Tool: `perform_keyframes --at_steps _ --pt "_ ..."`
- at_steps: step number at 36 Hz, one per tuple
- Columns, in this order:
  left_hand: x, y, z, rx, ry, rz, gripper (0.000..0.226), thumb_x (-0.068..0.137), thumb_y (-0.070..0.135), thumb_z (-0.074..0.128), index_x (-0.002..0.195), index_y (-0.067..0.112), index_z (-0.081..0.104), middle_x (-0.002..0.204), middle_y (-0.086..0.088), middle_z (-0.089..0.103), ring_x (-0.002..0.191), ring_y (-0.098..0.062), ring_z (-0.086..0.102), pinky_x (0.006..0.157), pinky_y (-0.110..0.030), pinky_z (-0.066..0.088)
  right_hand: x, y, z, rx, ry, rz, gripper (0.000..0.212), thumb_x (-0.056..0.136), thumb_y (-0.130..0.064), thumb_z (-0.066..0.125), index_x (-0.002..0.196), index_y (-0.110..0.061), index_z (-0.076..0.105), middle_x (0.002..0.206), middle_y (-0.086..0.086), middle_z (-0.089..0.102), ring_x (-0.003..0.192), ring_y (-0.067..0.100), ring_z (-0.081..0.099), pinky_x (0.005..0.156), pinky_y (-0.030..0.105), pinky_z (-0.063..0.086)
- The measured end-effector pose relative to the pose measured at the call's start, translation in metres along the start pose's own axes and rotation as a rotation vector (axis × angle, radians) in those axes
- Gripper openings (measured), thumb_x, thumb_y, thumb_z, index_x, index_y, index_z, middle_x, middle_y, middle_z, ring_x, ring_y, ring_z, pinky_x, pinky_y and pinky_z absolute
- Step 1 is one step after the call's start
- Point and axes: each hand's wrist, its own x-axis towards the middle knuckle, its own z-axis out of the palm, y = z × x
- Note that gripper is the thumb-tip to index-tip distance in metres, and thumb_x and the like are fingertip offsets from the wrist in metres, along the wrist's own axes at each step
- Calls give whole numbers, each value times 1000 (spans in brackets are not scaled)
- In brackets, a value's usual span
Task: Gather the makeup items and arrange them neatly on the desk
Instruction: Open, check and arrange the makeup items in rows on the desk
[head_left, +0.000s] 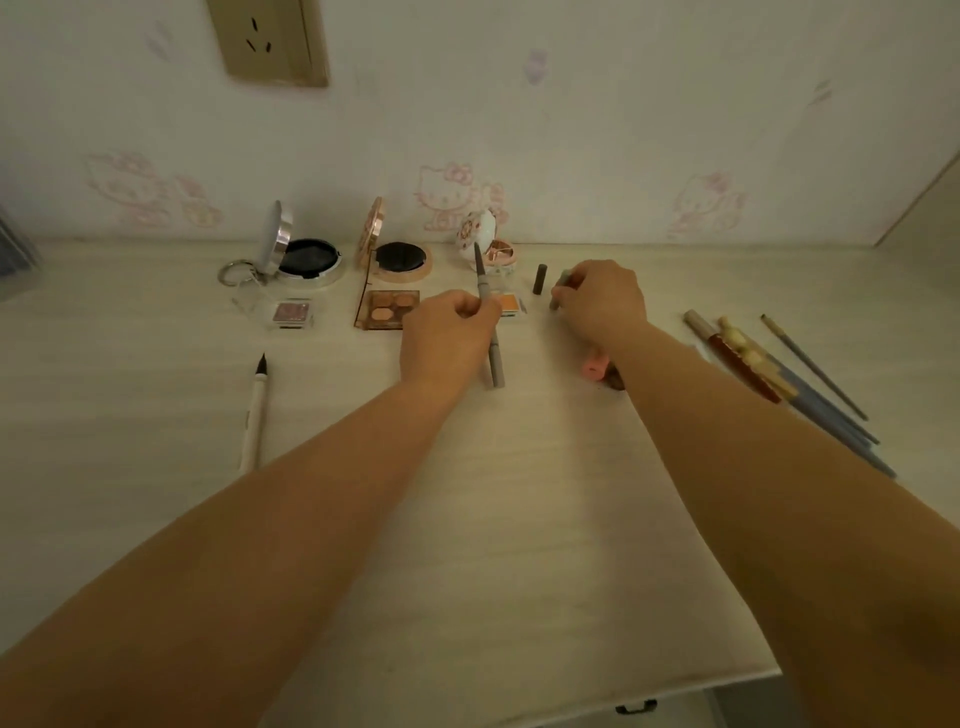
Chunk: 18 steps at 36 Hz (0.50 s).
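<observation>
My left hand (449, 332) grips a grey eyebrow pencil (480, 267), its tip pointing away toward the wall; a second grey pencil (497, 364) lies on the desk just right of it. My right hand (602, 299) pinches a small grey cap (560, 290). A dark cap (540, 279) stands upright between the hands. Along the back stand an open silver compact (304, 254), an open gold compact (397, 257) and a small white flowered case (485, 234). In front of them lie a small pink eyeshadow (292, 313), a brown palette (389, 307) and an orange pan (508, 303).
A white eyeliner pen (255, 410) lies at the left with its tip uncapped. A pink tube (595, 365) sits under my right wrist. Several brushes and pencils (779, 374) lie at the right. A wall socket (270, 41) is above. The desk's front edge (571, 712) is near.
</observation>
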Motion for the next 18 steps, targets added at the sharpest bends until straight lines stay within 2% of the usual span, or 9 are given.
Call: perform_keyframes --at_steps 5,9,13,16,18 --pt "0 -2 3 30 16 38 22 91 37 55 78 21 63 62 13 54 61 -4 51 61 -19 41 4 -4 5 -47 20 -10 23 91 -21 54 106 -8 66 103 10 66 91 26 61 73 32 46" --pt "2 -4 5 48 33 38 27 91 39 54 83 18 68 64 12 56 69 -9 56 68 -25 45 5 -5 8 -90 10 -14 26 93 -25 53 109 -9 65 102 11 66 90 26 61 69 29 42" --pt "3 -4 6 50 42 35 27 91 40 54 88 17 69 63 13 55 61 -5 52 58 -19 41 5 -6 8 -107 9 -14 26 91 -26 55 107 -8 65 101 11 66 89 27 60 68 29 41" --pt "2 -5 6 44 53 34 28 90 40 55 89 16 69 63 12 55 62 -5 52 59 -20 42 4 -7 8 -118 -13 6 28 89 -31 58 103 -8 66 98 11 67 81 25 58 66 30 41" --pt "1 -5 5 35 57 34 28 90 39 56 89 15 70 63 13 55 62 -5 52 60 -19 41 2 -8 6 -117 -19 17 32 88 -35 61 105 -8 66 103 11 67 88 25 61 69 31 45"
